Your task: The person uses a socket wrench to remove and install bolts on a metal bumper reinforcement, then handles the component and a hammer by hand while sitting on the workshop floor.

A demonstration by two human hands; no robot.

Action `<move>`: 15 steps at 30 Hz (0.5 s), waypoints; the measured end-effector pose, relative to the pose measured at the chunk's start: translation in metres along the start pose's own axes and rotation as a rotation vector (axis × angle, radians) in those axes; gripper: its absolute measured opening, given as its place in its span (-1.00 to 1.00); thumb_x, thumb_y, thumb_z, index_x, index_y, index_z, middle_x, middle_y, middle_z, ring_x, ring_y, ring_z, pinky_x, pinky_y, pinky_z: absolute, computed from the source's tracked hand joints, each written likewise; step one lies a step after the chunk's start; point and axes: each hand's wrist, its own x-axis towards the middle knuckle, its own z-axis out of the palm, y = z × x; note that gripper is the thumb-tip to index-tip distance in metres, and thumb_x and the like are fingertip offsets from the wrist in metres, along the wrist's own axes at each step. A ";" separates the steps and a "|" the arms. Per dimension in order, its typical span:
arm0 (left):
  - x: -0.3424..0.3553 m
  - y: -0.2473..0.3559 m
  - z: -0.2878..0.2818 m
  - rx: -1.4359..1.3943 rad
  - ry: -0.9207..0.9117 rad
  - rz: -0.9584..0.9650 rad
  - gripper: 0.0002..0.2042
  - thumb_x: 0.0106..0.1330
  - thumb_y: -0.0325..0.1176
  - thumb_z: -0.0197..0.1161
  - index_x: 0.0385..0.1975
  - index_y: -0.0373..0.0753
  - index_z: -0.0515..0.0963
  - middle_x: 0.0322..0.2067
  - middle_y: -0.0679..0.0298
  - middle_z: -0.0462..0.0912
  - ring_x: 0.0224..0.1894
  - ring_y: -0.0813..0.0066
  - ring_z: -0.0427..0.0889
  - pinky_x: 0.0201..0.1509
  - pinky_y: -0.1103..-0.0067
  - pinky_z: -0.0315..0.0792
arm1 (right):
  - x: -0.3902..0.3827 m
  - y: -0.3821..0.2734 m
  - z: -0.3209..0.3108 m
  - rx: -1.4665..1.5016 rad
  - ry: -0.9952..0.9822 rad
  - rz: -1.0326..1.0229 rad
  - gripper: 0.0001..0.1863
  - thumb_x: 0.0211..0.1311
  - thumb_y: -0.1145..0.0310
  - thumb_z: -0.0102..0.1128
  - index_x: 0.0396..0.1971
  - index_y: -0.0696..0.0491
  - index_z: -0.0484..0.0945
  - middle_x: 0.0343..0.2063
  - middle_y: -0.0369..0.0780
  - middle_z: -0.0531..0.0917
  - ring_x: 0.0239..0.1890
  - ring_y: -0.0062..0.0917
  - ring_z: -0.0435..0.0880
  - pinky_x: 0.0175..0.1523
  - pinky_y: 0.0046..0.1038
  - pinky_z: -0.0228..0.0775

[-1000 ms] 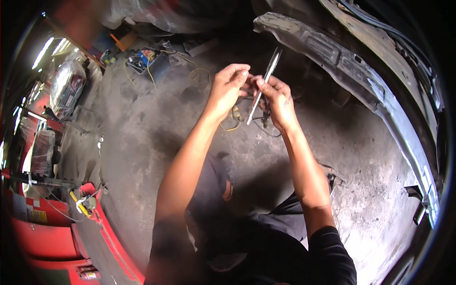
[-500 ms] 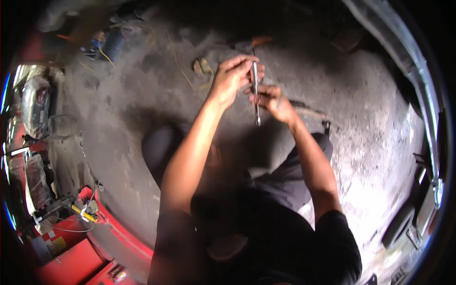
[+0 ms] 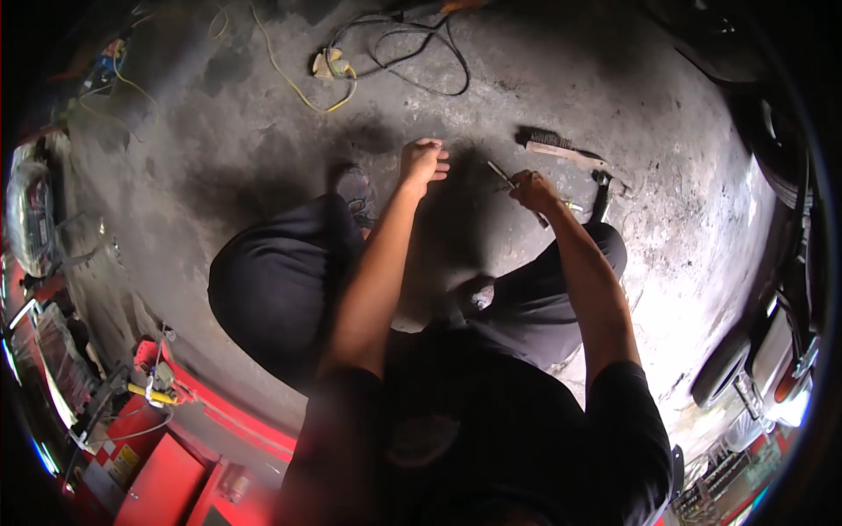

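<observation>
My right hand is closed around a slim chrome rod-like tool, which slants from upper left to lower right. One end sticks out past the fingers toward the left; the other shows below the palm. Left of it, my left hand is raised over the floor with its fingers curled in. Whatever lies within those fingers, if anything, is hidden. A wire brush with a wooden handle lies just beyond my right hand, and a black-handled tool rests by my right knee.
A black cable loops on the concrete floor ahead, near a yellow cord and a crumpled tan object. My bent legs flank the work spot. Red metal equipment stands at lower left, a tyre at right.
My hands have come apart. The rod-like tool, formerly upright between both, is now tilted in my right hand alone. The view has shifted, bringing the brush and cable into clearer sight.
</observation>
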 end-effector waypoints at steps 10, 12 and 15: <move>-0.075 0.181 0.119 -0.567 0.021 1.042 -0.85 0.41 -0.47 0.27 -0.09 -0.32 0.63 -0.44 0.44 0.51 -0.44 0.77 0.47 -0.32 0.70 0.53 | 0.027 0.090 0.130 -0.149 0.259 -0.256 -0.82 0.15 0.26 0.15 -0.43 0.02 0.66 -0.40 -0.09 0.64 -0.34 -0.11 0.68 -0.31 -0.12 0.54; -0.140 0.249 0.113 -0.525 0.064 1.295 -0.82 0.40 -0.47 0.29 -0.06 -0.35 0.62 -0.40 0.45 0.50 -0.44 0.79 0.42 -0.31 0.72 0.48 | 0.025 0.051 0.109 -0.199 0.144 -0.108 -0.83 0.11 0.29 0.16 -0.43 0.02 0.69 -0.40 -0.06 0.67 -0.32 -0.11 0.70 -0.28 -0.13 0.56; -0.199 0.314 0.103 -0.442 0.228 1.502 -0.84 0.38 -0.54 0.27 -0.09 -0.38 0.62 -0.41 0.40 0.50 -0.47 0.77 0.41 -0.37 0.73 0.41 | 0.020 0.006 0.051 0.135 0.069 -0.019 -0.71 0.12 0.30 0.03 -0.35 0.15 0.68 -0.31 0.14 0.69 -0.18 0.08 0.71 -0.06 -0.03 0.56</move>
